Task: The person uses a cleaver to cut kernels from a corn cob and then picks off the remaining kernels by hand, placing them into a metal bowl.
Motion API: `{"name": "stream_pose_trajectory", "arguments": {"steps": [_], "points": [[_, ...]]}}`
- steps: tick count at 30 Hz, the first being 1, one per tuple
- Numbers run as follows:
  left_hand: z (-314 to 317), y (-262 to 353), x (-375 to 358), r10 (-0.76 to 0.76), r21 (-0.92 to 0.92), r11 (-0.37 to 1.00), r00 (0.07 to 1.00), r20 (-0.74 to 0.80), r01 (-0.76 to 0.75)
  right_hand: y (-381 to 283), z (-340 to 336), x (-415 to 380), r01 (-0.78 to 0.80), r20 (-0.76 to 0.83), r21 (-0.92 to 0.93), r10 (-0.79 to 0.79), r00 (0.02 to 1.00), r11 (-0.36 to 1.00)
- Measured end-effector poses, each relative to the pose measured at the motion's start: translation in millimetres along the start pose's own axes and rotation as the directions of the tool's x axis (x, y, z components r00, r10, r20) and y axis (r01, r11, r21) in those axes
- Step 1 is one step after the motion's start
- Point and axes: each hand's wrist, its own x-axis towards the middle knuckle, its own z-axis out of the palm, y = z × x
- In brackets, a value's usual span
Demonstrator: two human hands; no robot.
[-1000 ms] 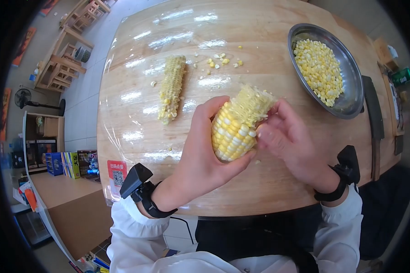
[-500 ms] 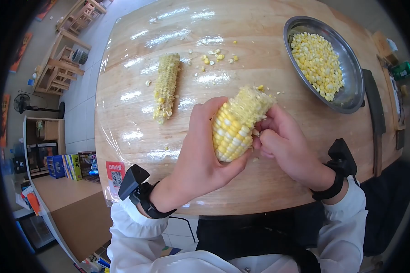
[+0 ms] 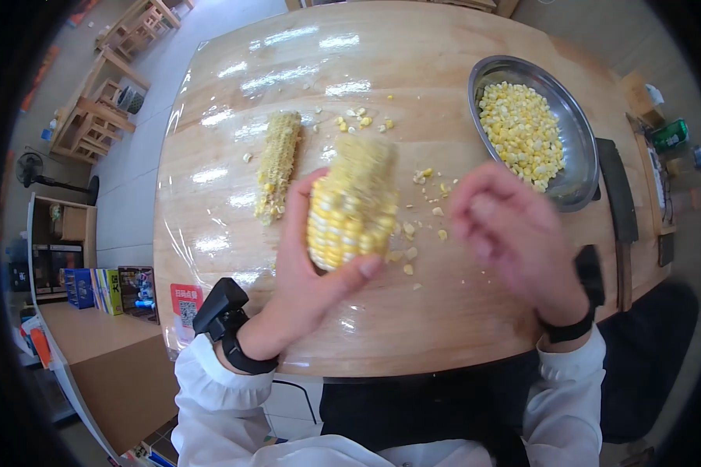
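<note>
My left hand [image 3: 308, 268] is wrapped round a corn cob [image 3: 349, 206]. Its upper part is stripped bare, while yellow and white kernels still cover the lower part. Away to the right, my right hand [image 3: 510, 233] is off the cob, its fingers curled together and smeared by motion; what they hold, if anything, is hidden. Loose kernels [image 3: 410, 253] lie on the wooden table [image 3: 436, 327] between the two hands. Left of the held cob lies a stripped cob [image 3: 279, 167]. A metal bowl [image 3: 581, 167] of corn kernels [image 3: 520, 132] stands beyond my right hand.
A cleaver [image 3: 619, 198] lies along the table's right side, beside the bowl. More kernel bits [image 3: 364, 121] are scattered farther back. A red QR-code sticker [image 3: 185, 302] is near the left edge. Books [image 3: 105, 288] stand on a counter at left.
My right hand has come away from the cob and moved to the right. The cob in my left hand has shifted left and stands more upright, uncovering loose kernels on the table.
</note>
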Motion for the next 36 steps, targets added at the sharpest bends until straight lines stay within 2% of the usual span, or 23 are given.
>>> {"name": "stream_pose_trajectory", "arguments": {"steps": [2,3,4,5,6,7,8,10,11,13,15,19,21,22,24,28,29,30,34,35,36], "points": [[-6,2,1,-0.102,-0.171,0.981,0.991,-0.09,0.086,-15,-22,2,0.21,-0.214,-0.38,-0.307,0.927,0.901],[-3,1,2,-0.108,-0.111,0.99,0.98,-0.17,0.089,-16,-41,13,0.29,-0.202,-0.509,-0.44,0.875,0.81],[-4,3,3,-0.12,-0.12,0.988,0.976,-0.181,0.099,-16,-60,24,0.357,-0.164,-0.627,-0.565,0.809,0.693],[-6,5,4,-0.155,-0.122,0.984,0.969,-0.192,0.133,-16,-72,28,0.351,-0.158,-0.628,-0.555,0.817,0.695],[-8,6,6,-0.186,-0.125,0.979,0.962,-0.202,0.163,-19,-79,34,0.309,0.002,-0.882,-0.653,0.757,0.356],[-9,3,7,-0.175,-0.086,0.983,0.964,-0.199,0.161,-18,-82,38,0.222,0.196,-0.974,-0.674,0.712,-0.049],[-11,1,9,-0.186,-0.098,0.981,0.959,-0.213,0.168,-15,-83,38,0.232,0.206,-0.972,-0.66,0.723,-0.05],[-13,-1,11,-0.218,-0.144,0.97,0.959,-0.18,0.194,-13,-64,33,0.255,0.197,-0.965,-0.794,0.576,-0.055],[-12,-3,11,-0.231,-0.152,0.967,0.954,-0.188,0.204,-11,-54,27,0.26,0.199,-0.964,-0.784,0.588,-0.05],[-10,-5,12,-0.221,-0.119,0.973,0.952,-0.213,0.2,-5,-31,15,0.454,0.251,-0.858,-0.575,0.779,0.239],[-14,-6,13,-0.25,-0.149,0.963,0.951,-0.181,0.225,19,-11,16,0.421,0.245,-0.825,-0.431,0.868,0.378],[-20,-4,13,-0.316,-0.248,0.925,0.945,-0.082,0.288,48,-8,30,0.433,0.299,-0.83,-0.376,0.877,0.351],[-16,-5,13,-0.306,-0.233,0.932,0.946,-0.104,0.276,51,-11,34,0.508,0.375,-0.82,-0.422,0.825,0.264],[-14,-5,14,-0.295,-0.214,0.94,0.947,-0.124,0.265,50,-11,35,0.509,0.377,-0.819,-0.42,0.825,0.264],[-13,-5,14,-0.291,-0.204,0.943,0.948,-0.127,0.262,48,-11,33,0.48,0.367,-0.817,-0.353,0.861,0.319],[-12,-5,13,-0.288,-0.218,0.942,0.95,-0.125,0.256,48,-11,31,0.43,0.289,-0.81,-0.367,0.884,0.399],[-12,-5,12,-0.288,-0.218,0.942,0.95,-0.125,0.256,48,-15,30,0.286,0.13,-0.678,-0.272,0.953,0.677],[-11,-5,12,-0.288,-0.219,0.941,0.949,-0.129,0.256,48,-17,30,0.112,0.002,-0.465,-0.126,0.992,0.878],[-11,-5,11,-0.295,-0.254,0.933,0.945,-0.139,0.254,47,-1,35,0.023,-0.086,-0.365,-0.058,0.995,0.931],[-11,-4,11,-0.293,-0.253,0.934,0.946,-0.136,0.253,49,2,37,0.161,0.01,-0.568,-0.189,0.982,0.807],[-11,-4,10,-0.305,-0.256,0.931,0.941,-0.147,0.262,51,3,38,0.293,0.132,-0.725,-0.291,0.948,0.623]]}}
